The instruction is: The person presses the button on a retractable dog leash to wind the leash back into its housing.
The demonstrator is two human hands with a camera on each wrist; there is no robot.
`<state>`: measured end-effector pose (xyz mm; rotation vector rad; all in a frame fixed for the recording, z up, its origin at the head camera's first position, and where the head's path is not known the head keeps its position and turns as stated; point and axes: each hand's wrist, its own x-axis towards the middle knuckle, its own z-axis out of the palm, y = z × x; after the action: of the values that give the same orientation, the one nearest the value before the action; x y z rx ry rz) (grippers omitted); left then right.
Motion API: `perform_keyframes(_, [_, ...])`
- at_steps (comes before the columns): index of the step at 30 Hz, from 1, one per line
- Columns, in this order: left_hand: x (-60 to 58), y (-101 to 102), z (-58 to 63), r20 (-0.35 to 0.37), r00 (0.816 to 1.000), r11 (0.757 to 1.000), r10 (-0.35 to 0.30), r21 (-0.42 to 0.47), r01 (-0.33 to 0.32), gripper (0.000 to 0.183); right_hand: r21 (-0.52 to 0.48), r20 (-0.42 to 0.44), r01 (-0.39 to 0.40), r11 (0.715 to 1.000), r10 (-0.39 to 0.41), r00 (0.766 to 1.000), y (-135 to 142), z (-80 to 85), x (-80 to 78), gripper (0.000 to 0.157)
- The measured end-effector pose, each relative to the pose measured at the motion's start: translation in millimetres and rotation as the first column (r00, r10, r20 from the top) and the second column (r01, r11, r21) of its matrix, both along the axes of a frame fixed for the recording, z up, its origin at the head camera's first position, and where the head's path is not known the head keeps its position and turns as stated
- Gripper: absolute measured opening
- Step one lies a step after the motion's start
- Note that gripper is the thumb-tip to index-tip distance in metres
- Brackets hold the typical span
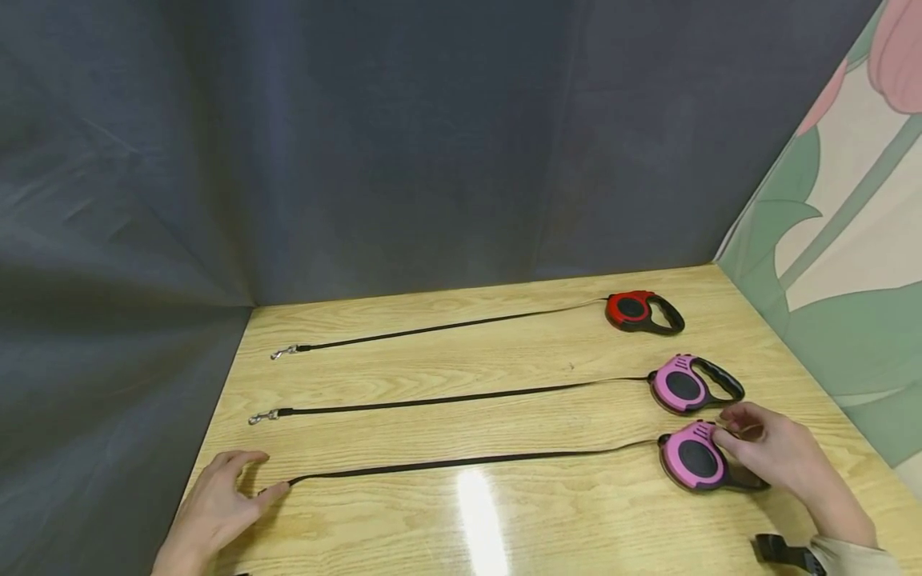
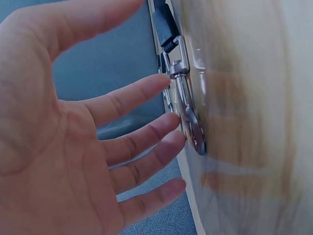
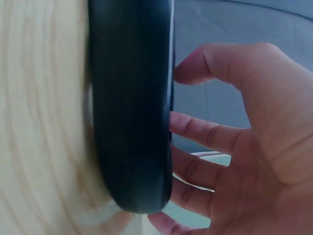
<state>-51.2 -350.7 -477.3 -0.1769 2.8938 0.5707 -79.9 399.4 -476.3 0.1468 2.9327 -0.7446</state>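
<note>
Three retractable dog leashes lie stretched across the table. My right hand point(image 1: 774, 452) is over the handle of the nearest pink leash point(image 1: 697, 459), its thumb at the casing. In the right wrist view the fingers point(image 3: 203, 132) are loosely bent, their tips right at the upper side of the black handle point(image 3: 132, 107). Spread with loose fingers, my left hand point(image 1: 219, 504) is at the other end of this leash's black strap point(image 1: 446, 464). The left wrist view shows its fingertips beside the metal snap hook point(image 2: 188, 107), not wrapped round it.
Behind lie another pink leash point(image 1: 680, 384) and a red leash point(image 1: 631, 309), their straps ending in metal hooks at the left. A dark cloth point(image 1: 403, 152) hangs along the back and left of the wooden table point(image 1: 374, 528). Flower-patterned fabric point(image 1: 850, 240) borders the right.
</note>
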Motion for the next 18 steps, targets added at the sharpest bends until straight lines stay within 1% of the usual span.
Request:
perform_keyframes(5, [-1.1, -1.7, 1.3, 0.032, 0.999, 1.0, 0.012, 0.002, -0.012, 0.074, -0.003, 0.009, -0.019, 1.0, 0.019, 1.0, -0.5, 0.2, -0.5, 0.04])
perform_keyframes(9, [-1.3, -3.0, 1.8, 0.051, 0.998, 0.999, 0.029, 0.011, -0.03, 0.065, 0.005, 0.006, -0.029, 1.0, 0.029, 1.0, -2.0, 0.8, -1.6, 0.037])
perform_keyframes(13, [-1.0, -3.7, 1.0, 0.069, 0.997, 0.999, 0.039, 0.035, -0.041, 0.05, 0.023, -0.005, -0.039, 0.999, 0.039, 0.999, -3.4, 1.2, -2.4, 0.034])
perform_keyframes(18, [-1.7, -3.3, 1.2, 0.111, 0.991, 0.996, 0.068, 0.049, -0.074, 0.028, 0.035, -0.012, -0.047, 0.998, 0.048, 0.999, -3.5, -0.1, -3.7, 0.03])
